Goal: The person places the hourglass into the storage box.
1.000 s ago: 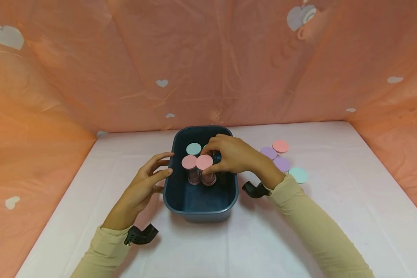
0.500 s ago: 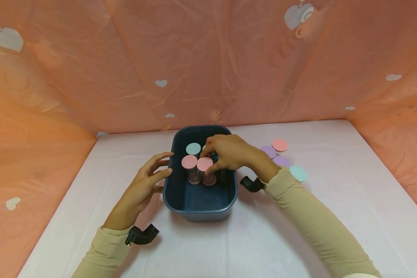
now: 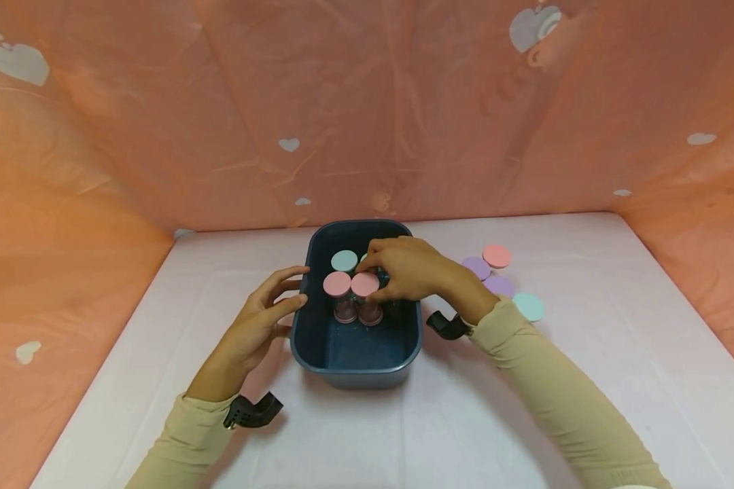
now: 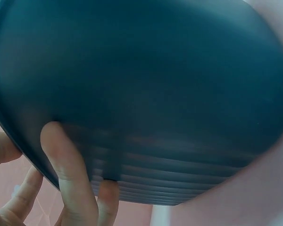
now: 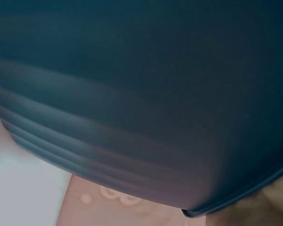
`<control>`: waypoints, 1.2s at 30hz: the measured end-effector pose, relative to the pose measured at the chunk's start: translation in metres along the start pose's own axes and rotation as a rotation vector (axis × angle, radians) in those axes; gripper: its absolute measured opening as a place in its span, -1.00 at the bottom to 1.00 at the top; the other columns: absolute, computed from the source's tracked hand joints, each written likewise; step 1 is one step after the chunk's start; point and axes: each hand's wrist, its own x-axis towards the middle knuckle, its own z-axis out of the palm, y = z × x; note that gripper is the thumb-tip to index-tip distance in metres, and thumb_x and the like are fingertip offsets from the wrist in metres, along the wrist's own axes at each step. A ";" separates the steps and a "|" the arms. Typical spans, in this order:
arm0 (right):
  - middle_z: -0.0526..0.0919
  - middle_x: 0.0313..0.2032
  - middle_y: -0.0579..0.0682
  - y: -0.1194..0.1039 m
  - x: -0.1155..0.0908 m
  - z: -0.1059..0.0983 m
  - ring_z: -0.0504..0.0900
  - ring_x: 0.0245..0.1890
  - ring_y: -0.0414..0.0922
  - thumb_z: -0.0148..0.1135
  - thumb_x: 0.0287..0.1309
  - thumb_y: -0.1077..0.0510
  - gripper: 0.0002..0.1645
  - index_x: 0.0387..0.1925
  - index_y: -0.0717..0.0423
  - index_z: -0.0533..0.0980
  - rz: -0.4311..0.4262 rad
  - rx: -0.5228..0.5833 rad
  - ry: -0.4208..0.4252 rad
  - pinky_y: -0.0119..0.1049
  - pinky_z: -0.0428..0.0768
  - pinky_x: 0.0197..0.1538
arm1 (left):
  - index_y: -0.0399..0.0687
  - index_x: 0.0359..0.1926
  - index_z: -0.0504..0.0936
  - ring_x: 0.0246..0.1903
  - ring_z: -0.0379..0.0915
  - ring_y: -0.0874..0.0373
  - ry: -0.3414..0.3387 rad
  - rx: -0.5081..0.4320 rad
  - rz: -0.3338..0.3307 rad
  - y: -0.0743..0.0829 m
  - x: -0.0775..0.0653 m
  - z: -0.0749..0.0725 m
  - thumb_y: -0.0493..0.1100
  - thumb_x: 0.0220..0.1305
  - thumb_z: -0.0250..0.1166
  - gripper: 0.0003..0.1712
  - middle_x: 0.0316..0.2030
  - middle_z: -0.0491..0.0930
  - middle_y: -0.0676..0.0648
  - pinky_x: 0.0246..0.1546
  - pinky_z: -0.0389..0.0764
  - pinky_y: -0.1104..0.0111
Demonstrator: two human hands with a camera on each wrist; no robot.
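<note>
A dark blue plastic bin (image 3: 367,379) stands in the middle of the table, seen in the head view. Inside it are two clear small jars with pink lids, side by side and upright. My right hand (image 3: 412,268) reaches over the bin's right rim and pinches the right pink-lidded jar (image 3: 365,284) near its lid. The left pink-lidded jar (image 3: 337,284) stands beside it. Behind them is a mint-lidded jar (image 3: 344,261), and another pale lid is mostly hidden by my fingers. My left hand (image 3: 257,322) touches the bin's left side, fingers spread; the left wrist view shows fingertips (image 4: 56,136) against its wall.
On the table right of the bin, several lidded pieces sit close together: a coral lid (image 3: 497,256), purple lids (image 3: 499,285) and a mint lid (image 3: 529,307). Orange sheeting (image 3: 355,122) with heart prints rises behind the table and along both sides.
My right wrist and forearm have shifted slightly toward the back of the table. My left hand, the bin and the jars stay about where they were.
</note>
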 end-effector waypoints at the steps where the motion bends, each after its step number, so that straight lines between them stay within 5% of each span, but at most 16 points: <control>1: 0.59 -0.05 -0.14 0.000 0.000 0.000 0.53 -0.10 -0.17 0.42 0.04 -0.25 -0.43 0.11 -0.25 0.64 0.000 0.001 -0.001 -0.15 0.50 0.01 | 0.09 0.37 0.35 0.01 0.38 0.08 0.001 -0.002 0.000 0.000 0.000 0.000 -0.17 0.41 0.18 -0.46 0.19 0.30 -0.07 -0.26 0.50 0.19; 10: 0.60 -0.04 -0.10 0.003 -0.005 0.002 0.52 -0.05 -0.16 0.41 0.08 -0.20 -0.44 0.12 -0.18 0.63 -0.012 0.043 0.038 -0.14 0.45 0.05 | 0.08 0.38 0.35 0.03 0.39 0.06 -0.007 -0.004 0.006 -0.001 0.001 0.003 -0.16 0.40 0.19 -0.45 0.21 0.30 -0.08 -0.27 0.55 0.19; 15: 0.59 -0.11 -0.11 0.010 -0.016 0.008 0.52 -0.07 -0.14 0.35 0.20 -0.15 -0.55 0.08 -0.11 0.66 -0.039 0.222 0.164 -0.17 0.50 0.02 | 0.07 0.37 0.35 0.00 0.41 0.07 -0.008 -0.007 0.006 -0.001 0.002 0.007 -0.17 0.40 0.19 -0.45 0.21 0.29 -0.12 -0.31 0.55 0.22; 21: 0.55 -0.05 -0.10 0.016 -0.052 0.008 0.42 0.04 -0.18 0.37 0.20 -0.10 -0.58 0.08 -0.13 0.64 -0.050 0.359 0.332 -0.16 0.47 0.07 | 0.07 0.37 0.35 0.06 0.36 0.00 -0.008 -0.001 -0.002 0.000 0.001 0.009 -0.16 0.40 0.18 -0.46 0.24 0.28 -0.12 -0.32 0.54 0.24; 29: 0.53 0.05 -0.23 0.015 -0.107 -0.025 0.42 0.14 -0.28 0.43 0.15 -0.01 -0.51 0.14 -0.21 0.59 -0.039 0.301 0.419 -0.30 0.42 0.16 | 0.05 0.39 0.32 0.10 0.34 -0.04 -0.003 0.009 0.005 0.003 0.000 0.009 -0.15 0.41 0.17 -0.44 0.26 0.26 -0.17 -0.26 0.55 0.19; 36: 0.57 0.08 -0.17 0.045 -0.139 -0.042 0.44 0.10 -0.36 0.46 0.06 0.24 -0.42 0.16 -0.12 0.58 0.036 0.290 0.481 -0.52 0.34 0.14 | 0.07 0.39 0.33 0.13 0.31 -0.09 0.006 0.010 0.000 0.001 0.001 0.009 -0.14 0.41 0.18 -0.44 0.25 0.26 -0.16 -0.22 0.54 0.17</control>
